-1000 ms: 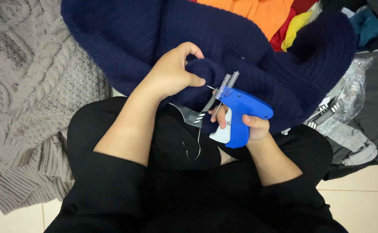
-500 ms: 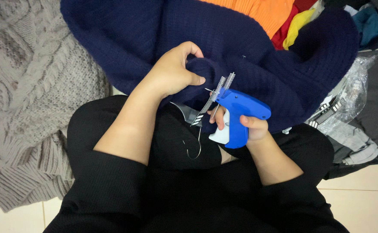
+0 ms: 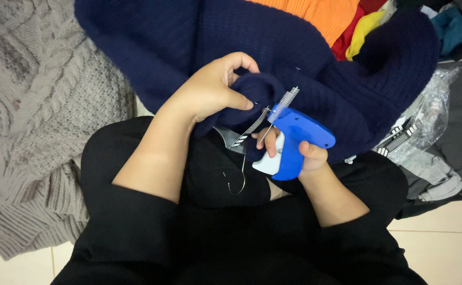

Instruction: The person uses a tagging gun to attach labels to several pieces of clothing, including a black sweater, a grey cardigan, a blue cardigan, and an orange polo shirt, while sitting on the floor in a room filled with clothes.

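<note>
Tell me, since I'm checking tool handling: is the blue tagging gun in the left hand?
No, the right hand grips the blue tagging gun.

Sweater (image 3: 188, 37): navy blue, fine ribbed knit
Tagging gun (image 3: 294, 138): bright blue, trigger white
Knitwear at left (image 3: 30, 105): grey-beige, cable pattern
Clothing pile (image 3: 341, 21): orange, red, yellow, teal
Trousers (image 3: 210, 232): black
Bagged garment (image 3: 415, 126): black-and-white stripes
</note>
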